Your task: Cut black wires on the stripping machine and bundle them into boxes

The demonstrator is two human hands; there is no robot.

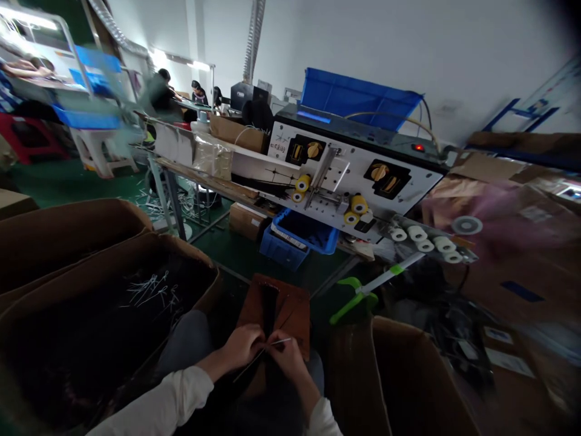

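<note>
My left hand (pixel 247 341) and my right hand (pixel 285 352) meet over my lap, their fingertips pinched close together. Between them runs a thin white tie (pixel 282 341), one end sticking out by the right fingers and another slanting down below the left hand. The tie crosses a bundle of thin black strands (pixel 270 303), probably cables, though it is too dark to be sure. Under the bundle is a reddish-brown board (pixel 297 309) across my knees. The fingers hide the point where the tie meets the bundle.
An open carton (pixel 206 266) at my left holds dark bundles with white ties (pixel 152 287). Another carton (pixel 379 363) stands at my right. Ahead are a machine with yellow rollers (pixel 349 172), a blue crate (pixel 285 245) and a green-ended stand (pixel 356 300). People sit farther back.
</note>
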